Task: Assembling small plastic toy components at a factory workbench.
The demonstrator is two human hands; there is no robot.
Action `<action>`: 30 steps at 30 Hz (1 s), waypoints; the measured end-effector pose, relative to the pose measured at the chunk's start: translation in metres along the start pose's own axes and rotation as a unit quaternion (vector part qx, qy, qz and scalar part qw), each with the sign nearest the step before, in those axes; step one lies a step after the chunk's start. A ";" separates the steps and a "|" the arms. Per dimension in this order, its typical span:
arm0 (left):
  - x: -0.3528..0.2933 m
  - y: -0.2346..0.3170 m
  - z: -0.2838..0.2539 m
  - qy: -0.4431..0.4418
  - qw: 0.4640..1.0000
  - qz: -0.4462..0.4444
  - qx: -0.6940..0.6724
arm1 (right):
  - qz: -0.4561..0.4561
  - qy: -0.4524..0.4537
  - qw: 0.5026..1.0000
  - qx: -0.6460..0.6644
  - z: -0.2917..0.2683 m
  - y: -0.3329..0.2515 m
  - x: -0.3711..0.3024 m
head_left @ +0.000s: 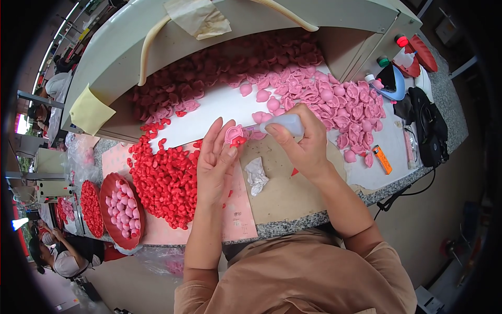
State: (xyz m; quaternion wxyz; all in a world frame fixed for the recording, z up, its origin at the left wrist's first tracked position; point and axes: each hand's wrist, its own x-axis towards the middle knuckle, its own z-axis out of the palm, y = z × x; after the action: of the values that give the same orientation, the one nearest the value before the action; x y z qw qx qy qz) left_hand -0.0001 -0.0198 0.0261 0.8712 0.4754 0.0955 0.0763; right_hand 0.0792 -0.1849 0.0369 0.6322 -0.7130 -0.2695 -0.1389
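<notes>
Between the fingers of my left hand (215, 157) is a hollow pink shell-like piece (234, 134) with a small red piece (239, 141) at its lower edge. My right hand (308, 144) is wrapped round a pale squeeze bottle (288, 124), its narrow tip pointing left at the pink piece. Whether the tip touches it I cannot tell. A heap of small red pieces (164, 183) lies left of my left hand. Beyond my right hand spreads a pile of pink shell-like pieces (350, 104). A crumpled white tissue (256, 176) rests on brown card (282, 201) below my hands.
A grey-green housing (120, 57) arches over the far side, with more pieces beneath. At the left stand a red bowl (137, 238) of pink balls and another red bowl (92, 209). An orange lighter (382, 159) and black bag (430, 128) lie right. Another person (65, 254) sits far left.
</notes>
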 end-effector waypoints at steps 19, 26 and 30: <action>0.003 -0.002 -0.002 0.014 0.999 0.015 -0.026 | 0.002 -0.023 1.000 -0.017 0.002 -0.004 0.003; 0.002 0.001 -0.003 -0.005 0.998 -0.008 -0.058 | 0.095 -0.033 0.992 0.070 -0.002 -0.001 0.000; 0.003 -0.002 -0.008 -0.019 0.998 -0.020 -0.057 | 0.103 -0.045 0.990 0.087 0.000 0.001 -0.001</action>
State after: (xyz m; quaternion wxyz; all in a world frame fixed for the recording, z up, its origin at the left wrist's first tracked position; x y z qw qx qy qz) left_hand 0.0004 -0.0136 0.0196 0.8999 0.4243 0.0841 0.0554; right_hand 0.0789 -0.1856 0.0356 0.6901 -0.6847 -0.2336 -0.0167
